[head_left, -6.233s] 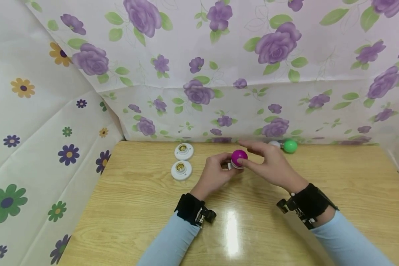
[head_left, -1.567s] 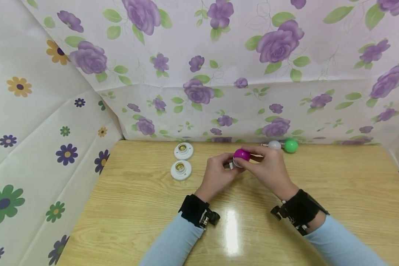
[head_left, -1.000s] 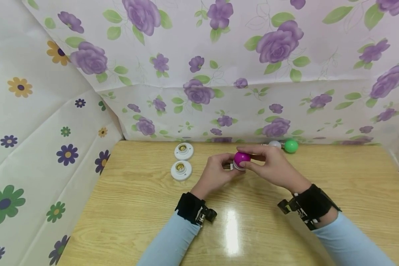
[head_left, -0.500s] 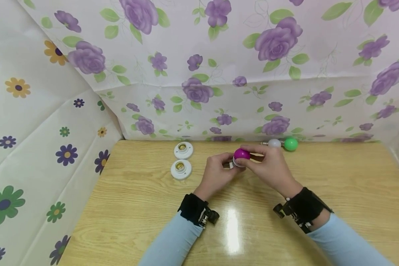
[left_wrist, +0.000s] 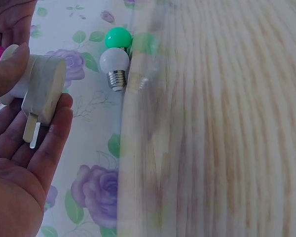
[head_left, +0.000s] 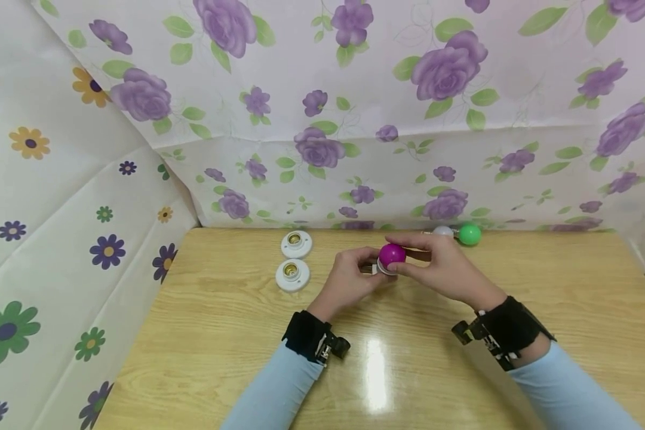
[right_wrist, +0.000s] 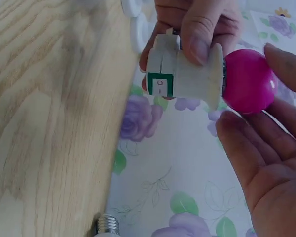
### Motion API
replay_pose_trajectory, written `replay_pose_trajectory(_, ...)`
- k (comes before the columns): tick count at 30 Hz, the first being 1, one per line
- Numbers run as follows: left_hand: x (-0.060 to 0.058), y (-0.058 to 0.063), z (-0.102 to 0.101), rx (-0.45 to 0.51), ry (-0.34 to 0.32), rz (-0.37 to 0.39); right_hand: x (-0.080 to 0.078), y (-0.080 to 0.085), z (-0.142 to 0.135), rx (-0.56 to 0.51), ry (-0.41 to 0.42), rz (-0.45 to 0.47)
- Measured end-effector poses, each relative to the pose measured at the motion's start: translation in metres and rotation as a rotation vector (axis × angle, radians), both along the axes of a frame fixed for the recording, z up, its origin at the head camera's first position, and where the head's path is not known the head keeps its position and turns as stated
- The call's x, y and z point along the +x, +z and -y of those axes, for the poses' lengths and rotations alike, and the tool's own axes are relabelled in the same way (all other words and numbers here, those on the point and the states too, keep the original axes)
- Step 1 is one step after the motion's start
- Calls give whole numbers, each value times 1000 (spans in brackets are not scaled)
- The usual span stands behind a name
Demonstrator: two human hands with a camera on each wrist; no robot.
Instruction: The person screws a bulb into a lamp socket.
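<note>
My left hand [head_left: 346, 279] grips a white plug-in lamp holder [right_wrist: 190, 74] between thumb and fingers. Two flat plug prongs [left_wrist: 35, 133] stick out of it in the left wrist view, and a green-framed rocker switch [right_wrist: 160, 85] shows in the right wrist view. A magenta light bulb [head_left: 392, 255] sits in the holder's mouth, with a thin strip of its metal base visible at the rim. From the right, my right hand [head_left: 447, 267] pinches the round bulb, thumb on one side and fingertips on the other. Both hands are above the table's far part.
Two round white lamp bases [head_left: 292, 275] with brass sockets lie left of my hands. Behind my right hand, a white bulb [left_wrist: 114, 60] and a green bulb [head_left: 469, 234] lie at the table's back edge. A flowered sheet [head_left: 322, 173] rises behind the wooden table [head_left: 220, 334].
The right hand has twisted back and forth around the magenta bulb; since half a second ago its wrist has swung outward to the right. The left hand holds the lamp holder nearly still.
</note>
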State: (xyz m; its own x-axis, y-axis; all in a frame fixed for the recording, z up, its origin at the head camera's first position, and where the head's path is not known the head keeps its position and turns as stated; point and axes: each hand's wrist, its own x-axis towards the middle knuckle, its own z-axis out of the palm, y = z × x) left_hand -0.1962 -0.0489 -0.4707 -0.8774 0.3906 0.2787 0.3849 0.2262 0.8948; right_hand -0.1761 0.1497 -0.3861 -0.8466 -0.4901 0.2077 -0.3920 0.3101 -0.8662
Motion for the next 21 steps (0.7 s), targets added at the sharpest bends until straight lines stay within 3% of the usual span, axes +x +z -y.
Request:
replay_pose_trajectory(3,0,-1,0,-3,-6,-7,0,-1,1,-6,18,2)
replay_pose_trajectory(14,1,-5,-5,8,45,-76,3,-7,7,-89,-71,10)
replay_pose_trajectory(21,4,-6,-10,-5,125,-154,6,-9,15,-121,-146,-118)
